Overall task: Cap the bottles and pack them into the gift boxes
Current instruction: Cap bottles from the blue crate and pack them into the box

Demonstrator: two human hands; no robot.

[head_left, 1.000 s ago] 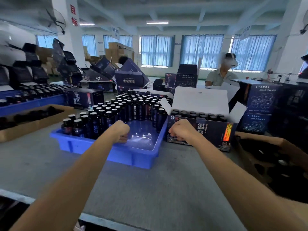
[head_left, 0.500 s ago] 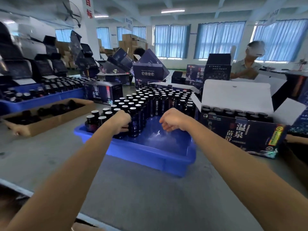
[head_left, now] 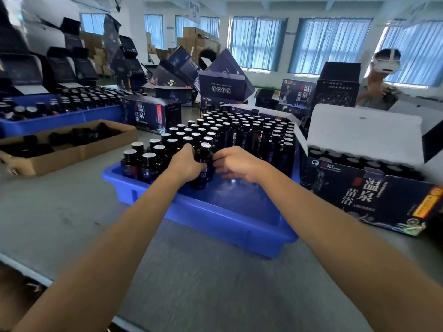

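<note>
Both arms are stretched out over the grey counter [head_left: 191,271] and into the blue tray [head_left: 215,219]. The left hand [head_left: 185,164] is wrapped round one dark bottle [head_left: 205,161] at the near edge of the pack. Its fingers curl about the bottle's body, and the silver-topped cap pokes up above the knuckles.

The right hand [head_left: 236,164] hangs just beside that same bottle, on its other side, with fingers loosely bent and nothing in its grasp. The tips are right by the glass, and I can't tell from here whether they touch it.

Behind the hands, the rest of the bottles [head_left: 239,133] stand upright in tight rows across the far part of the tray. The near right part shows its blue floor.

Just right of the tray sits an open gift box [head_left: 371,202], dark blue with gold lettering. Its white lid flap [head_left: 364,133] stands up, and a row of dark bottle tops shows inside.

Off to the left lies a cardboard tray [head_left: 72,154] holding dark pieces too blurred to name. Beyond it is a second blue tray [head_left: 60,119] of bottles, and a closed gift box [head_left: 151,113] stands behind. At the far right there's a person [head_left: 381,87] in a white headset.
</note>
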